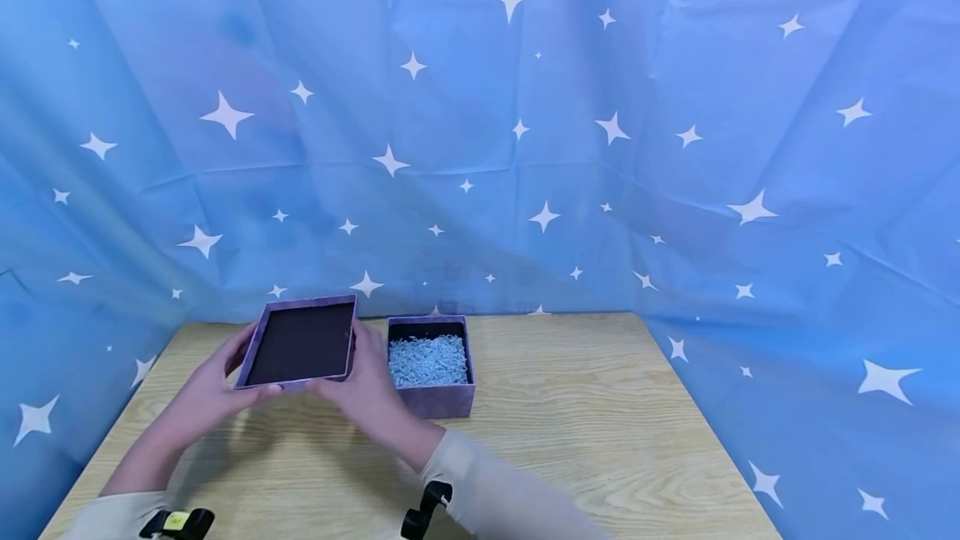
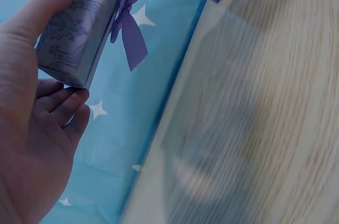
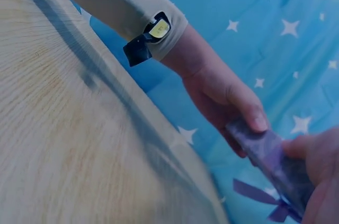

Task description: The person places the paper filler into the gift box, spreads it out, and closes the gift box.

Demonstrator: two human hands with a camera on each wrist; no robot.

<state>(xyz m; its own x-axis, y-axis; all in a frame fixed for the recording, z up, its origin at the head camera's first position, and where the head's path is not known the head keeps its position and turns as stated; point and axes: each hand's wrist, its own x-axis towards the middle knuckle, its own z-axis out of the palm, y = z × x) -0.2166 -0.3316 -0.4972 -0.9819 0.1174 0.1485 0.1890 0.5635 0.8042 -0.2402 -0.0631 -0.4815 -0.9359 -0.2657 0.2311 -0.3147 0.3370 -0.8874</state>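
A purple box lid [image 1: 303,344] is held up over the left part of the table, its black inside facing the head camera. My left hand [image 1: 210,386] grips its left side, thumb at the near edge, fingers beneath. On its right side my right hand [image 1: 363,377] grips, with that thumb also at the near edge. The left wrist view shows the lid's patterned side and a purple ribbon bow [image 2: 127,15] hanging from it. Right of my right hand stands the open purple box [image 1: 438,401], holding light blue shredded paper [image 1: 427,361].
The wooden table [image 1: 585,432] extends to the right of the box. A blue curtain with white stars [image 1: 480,107] hangs behind and along both sides. Black bands [image 1: 180,522] are worn on both sleeved wrists.
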